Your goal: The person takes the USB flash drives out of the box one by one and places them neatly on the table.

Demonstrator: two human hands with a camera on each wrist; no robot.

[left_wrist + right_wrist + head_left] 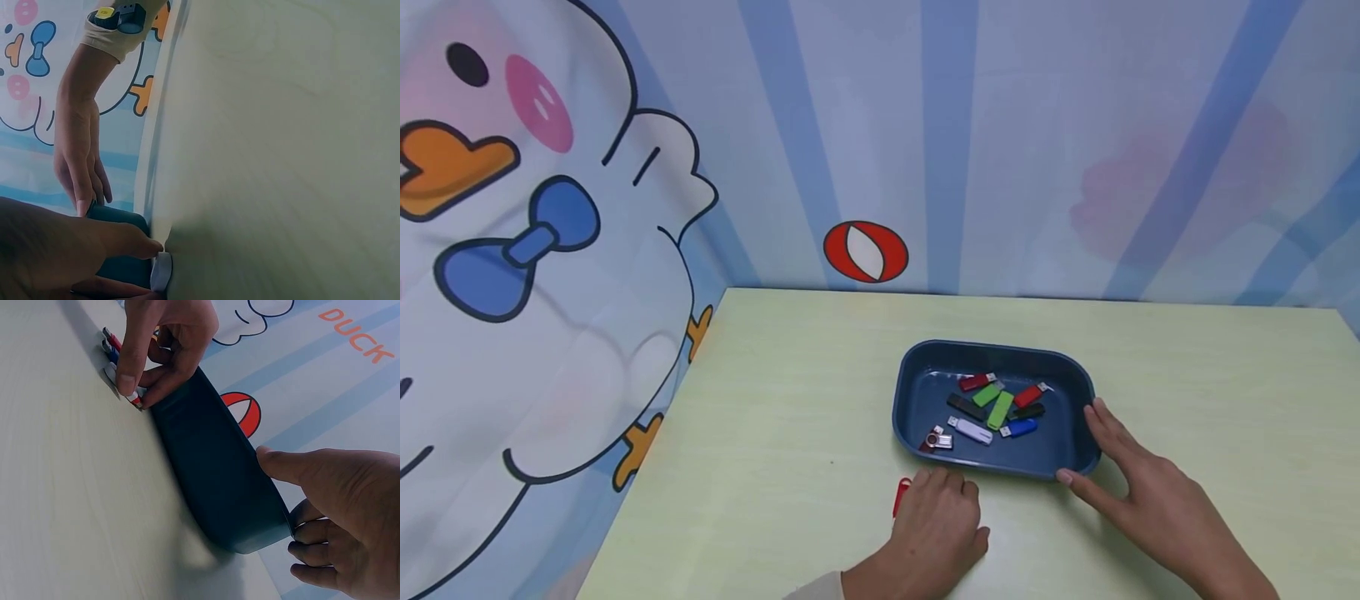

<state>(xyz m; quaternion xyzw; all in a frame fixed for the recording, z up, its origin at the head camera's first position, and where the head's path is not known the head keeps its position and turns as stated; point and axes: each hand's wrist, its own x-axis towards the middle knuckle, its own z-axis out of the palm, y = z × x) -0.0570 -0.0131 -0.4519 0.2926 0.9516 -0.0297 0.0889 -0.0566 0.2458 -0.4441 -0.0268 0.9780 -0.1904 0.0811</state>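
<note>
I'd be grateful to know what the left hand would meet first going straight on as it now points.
Probably the near wall of the blue tray, just ahead of the left hand, though the hand's height is hard to judge.

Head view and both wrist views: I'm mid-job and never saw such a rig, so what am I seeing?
No machine here: a person works bare-handed. The wide picture comes from a head-worn camera looking down; the two tilted ones come from the left and right wrists. On the pale yellow-green table sits a dark blue rectangular tray with rounded corners, holding small USB sticks in several colours. The right hand touches the tray's right end. The left hand, in front of the tray, appears to pinch a small red-and-white stick, though its fingers partly hide it. A small red piece shows beside that hand.
</note>
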